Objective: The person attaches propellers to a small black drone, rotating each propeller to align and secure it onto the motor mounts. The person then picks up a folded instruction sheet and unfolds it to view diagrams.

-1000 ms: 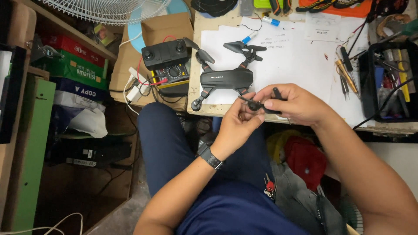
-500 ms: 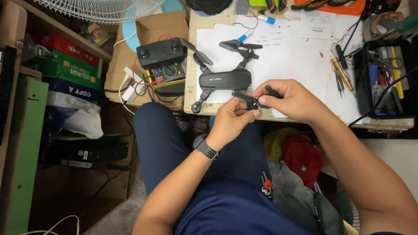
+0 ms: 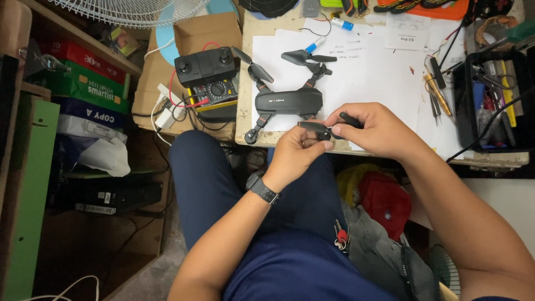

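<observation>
A black folding drone [image 3: 290, 101] lies on white paper sheets [image 3: 368, 67] at the near edge of the desk. Its far arms carry black propellers [image 3: 309, 57]. My left hand [image 3: 298, 153] and my right hand [image 3: 373, 129] meet at the drone's near right arm. Together they pinch a black propeller blade [image 3: 313, 126] there. The left fingers hold the blade's left end, the right fingers hold a dark part at its hub. A dark watch [image 3: 262, 189] sits on my left wrist.
A black remote controller [image 3: 206, 66] rests on a multimeter on a cardboard box [image 3: 209, 33] left of the desk. A black tool tray [image 3: 490, 100] stands at the right, loose tools [image 3: 437, 92] beside it. Paper reams [image 3: 83, 89] fill the left shelf. A red bag [image 3: 384, 206] lies under the desk.
Both hands stay on the propeller at the drone's near arm, with only small finger shifts. The view has tilted slightly.
</observation>
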